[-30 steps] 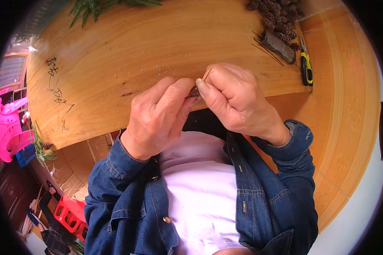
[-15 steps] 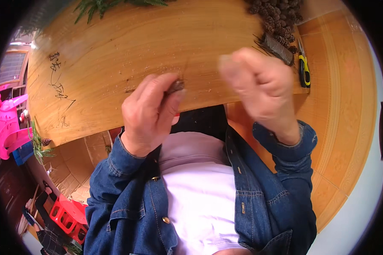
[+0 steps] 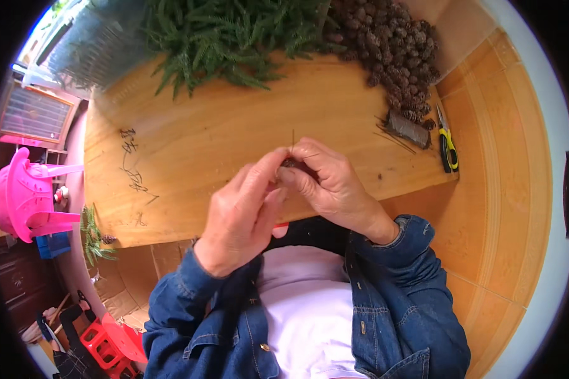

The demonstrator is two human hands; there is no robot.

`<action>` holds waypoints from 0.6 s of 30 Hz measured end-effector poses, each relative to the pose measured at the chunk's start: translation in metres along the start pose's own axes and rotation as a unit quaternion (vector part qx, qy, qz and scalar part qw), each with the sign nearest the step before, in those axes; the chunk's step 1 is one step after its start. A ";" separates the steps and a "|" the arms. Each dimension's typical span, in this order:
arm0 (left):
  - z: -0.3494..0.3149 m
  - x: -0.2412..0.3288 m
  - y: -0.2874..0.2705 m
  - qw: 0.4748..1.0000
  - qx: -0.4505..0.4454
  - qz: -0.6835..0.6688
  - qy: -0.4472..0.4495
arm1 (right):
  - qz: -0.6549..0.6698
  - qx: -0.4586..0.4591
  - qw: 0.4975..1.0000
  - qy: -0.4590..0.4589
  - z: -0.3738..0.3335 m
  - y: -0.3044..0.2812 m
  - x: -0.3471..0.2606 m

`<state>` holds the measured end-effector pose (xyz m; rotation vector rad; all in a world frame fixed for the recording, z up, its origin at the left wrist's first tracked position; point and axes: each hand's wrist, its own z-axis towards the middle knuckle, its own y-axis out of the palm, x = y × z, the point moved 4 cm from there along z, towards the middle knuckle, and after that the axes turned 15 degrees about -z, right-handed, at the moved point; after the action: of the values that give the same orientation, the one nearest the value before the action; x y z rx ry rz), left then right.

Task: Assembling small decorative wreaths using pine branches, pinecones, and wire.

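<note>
Both my hands meet over the near edge of the wooden table. My left hand [image 3: 241,211] is closed on a small brown pine cone [image 3: 289,163], mostly hidden by the fingers. My right hand [image 3: 332,183] pinches at the same spot from the other side, its thumb and index finger against the cone. A thin dark wire [image 3: 293,137] sticks up between the fingertips, and a short end shows by the right index finger.
Green artificial pine sprigs [image 3: 227,44] lie heaped at the back, beside a pile of pine cones [image 3: 392,47]. A dark wrapped bundle of wires [image 3: 408,129] and yellow-black scissors [image 3: 448,148] lie at right. A green sprig [image 3: 91,237] hangs at the left edge, near a pink stool [image 3: 28,196].
My right hand has come left from the table's right side to join my left hand at the pine cone, and wire now shows there. The view has shifted, showing more of the table's back.
</note>
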<state>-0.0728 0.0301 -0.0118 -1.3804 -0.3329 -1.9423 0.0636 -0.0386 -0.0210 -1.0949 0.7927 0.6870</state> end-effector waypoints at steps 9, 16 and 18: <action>0.124 -0.003 -0.072 0.968 0.000 0.245 0.063 | 0.067 0.021 0.993 0.092 0.037 -0.039 0.024; 0.195 -0.055 -0.075 0.846 0.009 0.503 0.177 | 0.060 0.032 0.995 0.077 0.038 -0.044 0.024; 0.199 -0.067 -0.072 0.828 -0.024 0.544 0.134 | 0.056 0.027 0.994 0.088 0.029 -0.046 0.028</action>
<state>0.0312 0.2234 0.0203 -0.9341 0.5550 -1.1147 0.1226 -0.0234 -0.0142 -1.0784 1.0242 0.6642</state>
